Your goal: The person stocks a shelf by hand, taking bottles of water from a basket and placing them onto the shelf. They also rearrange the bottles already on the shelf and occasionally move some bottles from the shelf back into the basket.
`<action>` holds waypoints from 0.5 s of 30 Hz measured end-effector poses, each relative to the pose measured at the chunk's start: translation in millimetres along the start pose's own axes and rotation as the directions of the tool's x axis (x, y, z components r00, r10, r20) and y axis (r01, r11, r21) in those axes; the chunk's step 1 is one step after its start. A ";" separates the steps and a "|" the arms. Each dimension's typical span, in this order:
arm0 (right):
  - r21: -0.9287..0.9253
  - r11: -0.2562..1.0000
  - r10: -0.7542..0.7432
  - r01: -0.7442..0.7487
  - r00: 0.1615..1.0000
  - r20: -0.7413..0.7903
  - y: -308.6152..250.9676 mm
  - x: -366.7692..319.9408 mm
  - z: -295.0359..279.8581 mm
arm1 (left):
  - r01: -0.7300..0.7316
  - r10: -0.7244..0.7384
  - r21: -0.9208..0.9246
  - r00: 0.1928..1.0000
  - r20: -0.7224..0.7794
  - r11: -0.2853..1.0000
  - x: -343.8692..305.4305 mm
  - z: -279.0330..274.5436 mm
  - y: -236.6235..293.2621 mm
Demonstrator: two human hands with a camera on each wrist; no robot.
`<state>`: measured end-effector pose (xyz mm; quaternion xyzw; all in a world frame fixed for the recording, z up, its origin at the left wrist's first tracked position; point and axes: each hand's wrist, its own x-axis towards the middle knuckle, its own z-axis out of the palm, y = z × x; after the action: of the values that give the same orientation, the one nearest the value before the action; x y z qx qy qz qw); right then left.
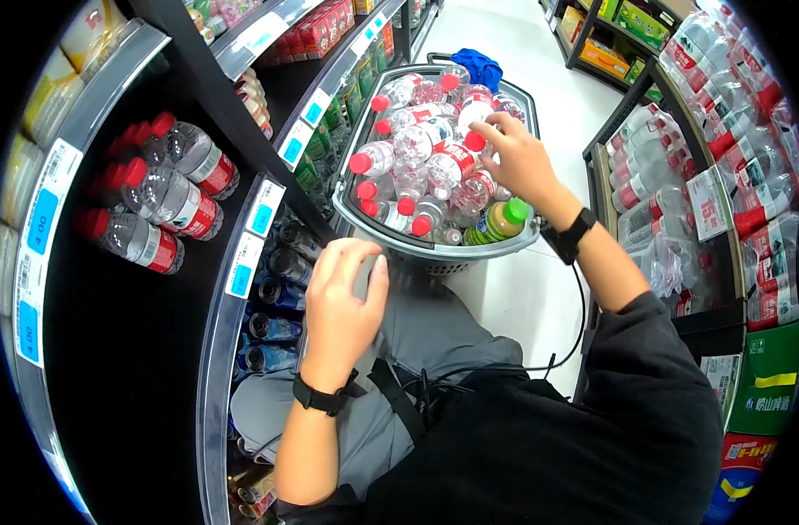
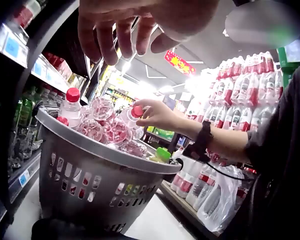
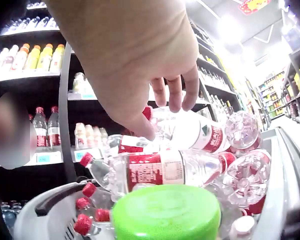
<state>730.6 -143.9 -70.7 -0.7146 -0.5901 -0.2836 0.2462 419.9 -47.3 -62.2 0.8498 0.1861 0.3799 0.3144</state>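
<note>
My right hand reaches over the grey shopping basket and pinches a clear water bottle at its red cap, between thumb and index finger. The bottle lies on top of a heap of red-capped water bottles; the right wrist view shows its cap against the thumb, while the other fingers hang apart from it. A green-capped bottle sits at the basket's near corner. My left hand holds nothing, its fingers loosely bent, above my knee between shelf and basket.
On the left shelf lie several red-capped bottles behind a price rail. Blue-capped bottles fill a lower shelf by my knee. Shrink-wrapped bottle packs line the right side. A blue cloth hangs at the basket's far end.
</note>
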 end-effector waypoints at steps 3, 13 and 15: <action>-0.023 0.998 -0.059 0.061 0.995 0.083 15.7 7.3 10.9 | -0.040 0.039 0.067 0.999 0.011 0.997 -9.2 -1.3 -7.8; 0.273 0.962 0.042 0.016 0.978 -0.203 -10.3 35.9 -39.6 | -0.036 0.035 0.092 0.999 0.015 0.995 -9.1 -6.6 -12.7; 0.352 0.936 0.089 -0.017 0.978 -0.190 -38.8 44.9 -65.8 | -0.017 0.014 0.095 1.000 0.024 0.995 -5.6 -4.9 -9.6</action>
<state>691.3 -150.4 8.4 -0.6428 -0.5830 -0.2394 0.4353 411.8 -41.4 -69.1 0.8695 0.1938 0.3634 0.2726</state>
